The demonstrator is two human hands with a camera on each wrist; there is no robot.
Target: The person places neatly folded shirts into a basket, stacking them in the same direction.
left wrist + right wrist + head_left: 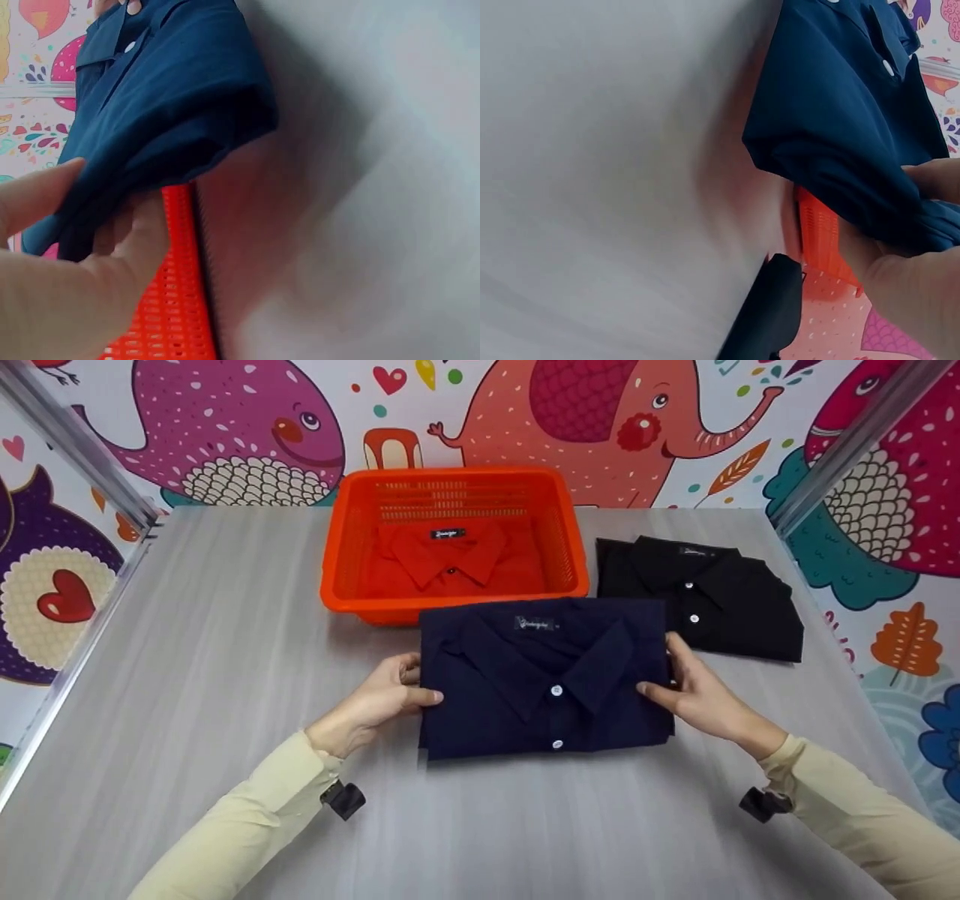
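Note:
A folded navy shirt [487, 712] with white buttons is held up above the table, its collar toward the back. My left hand [382, 694] pinches its left edge, thumb on top and fingers beneath. On the opposite edge my right hand [705, 694] grips it the same way. Both wrist views show the shirt's folded layers [187, 82] between thumb and fingers, with its lower edge [817, 150] off the tabletop. Just behind it stands an orange plastic basket [341, 547], where a folded red shirt [450, 562] lies collar up. The navy shirt overlaps the basket's front rim in the head view.
A folded black shirt [742, 600], seemingly with more black cloth under it, lies on the grey table [225, 607] right of the basket. Metal posts [847, 442] rise at the back corners, before a wall [420, 420] printed with cartoon animals.

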